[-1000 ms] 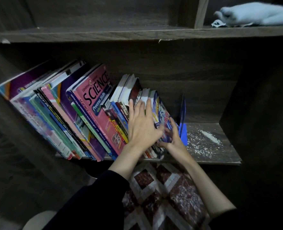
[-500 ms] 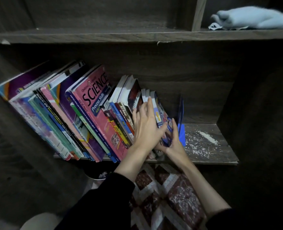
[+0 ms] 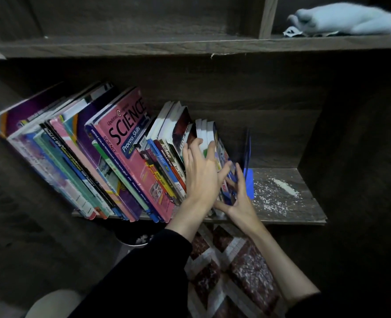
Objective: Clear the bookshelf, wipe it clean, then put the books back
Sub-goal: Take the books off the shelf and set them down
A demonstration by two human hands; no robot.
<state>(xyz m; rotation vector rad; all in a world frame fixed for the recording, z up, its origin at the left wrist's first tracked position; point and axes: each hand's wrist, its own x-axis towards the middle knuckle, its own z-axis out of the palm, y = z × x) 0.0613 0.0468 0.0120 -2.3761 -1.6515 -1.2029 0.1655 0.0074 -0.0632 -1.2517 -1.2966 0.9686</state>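
Observation:
A row of books (image 3: 79,157) leans to the right on the dark wooden shelf (image 3: 288,216); a pink SCIENCE book (image 3: 130,143) stands out in the middle. My left hand (image 3: 201,175) lies flat, fingers spread, on the spines of the small books (image 3: 209,138) at the row's right end. My right hand (image 3: 238,198) cups the lower right side of those same books from the other side. A blue bookend (image 3: 248,171) stands just right of them. White dust or crumbs (image 3: 274,193) cover the bare right part of the shelf.
A light blue folded cloth (image 3: 345,19) lies on the upper shelf (image 3: 144,45) at top right, behind an upright divider (image 3: 266,17). The cabinet's right wall (image 3: 362,157) closes off the shelf. Below lies a red and white patterned mat (image 3: 231,271).
My left hand slid up and right along the spines of the small books. My right hand closed in tighter against their right side. The books stayed on the shelf.

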